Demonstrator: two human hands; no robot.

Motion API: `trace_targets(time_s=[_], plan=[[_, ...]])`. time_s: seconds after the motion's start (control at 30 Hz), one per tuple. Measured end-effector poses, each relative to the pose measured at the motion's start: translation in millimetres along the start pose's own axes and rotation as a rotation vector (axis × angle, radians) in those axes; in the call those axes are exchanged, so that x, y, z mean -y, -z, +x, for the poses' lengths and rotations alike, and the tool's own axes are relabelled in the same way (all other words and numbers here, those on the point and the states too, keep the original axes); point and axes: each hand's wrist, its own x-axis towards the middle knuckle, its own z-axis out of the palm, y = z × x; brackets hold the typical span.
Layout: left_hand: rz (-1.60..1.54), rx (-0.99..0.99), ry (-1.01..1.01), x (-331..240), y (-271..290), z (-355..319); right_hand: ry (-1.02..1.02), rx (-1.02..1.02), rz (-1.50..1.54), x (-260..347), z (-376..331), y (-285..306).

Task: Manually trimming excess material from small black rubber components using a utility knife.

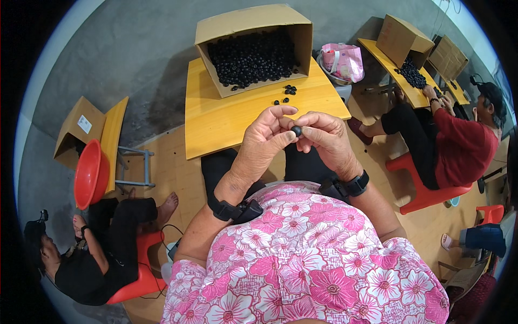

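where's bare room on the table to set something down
The yellow table is bare between its left edge and the loose black pieces, in front of the carton; a smaller patch lies right of those pieces. Crowded: the carton's mouth; front edge near left hand and right hand.

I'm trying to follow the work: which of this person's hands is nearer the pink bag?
The right hand. It is below and slightly left of the pink bag in view; the left hand is farther left, so farther from it.
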Motion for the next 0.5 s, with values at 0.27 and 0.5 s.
trace_targets(time_s=[0.27, 0.5], plan=[[-0.021, -0.011, 0.014, 1.3, 1.0, 0.6, -0.003, 0.009, 0.013, -1.2, 0.4, 0.4], [-0.099, -0.015, 0.049, 3.5, 0.5, 0.7, 0.004, -0.022, -0.009, -2.5, -0.8, 1.3]])
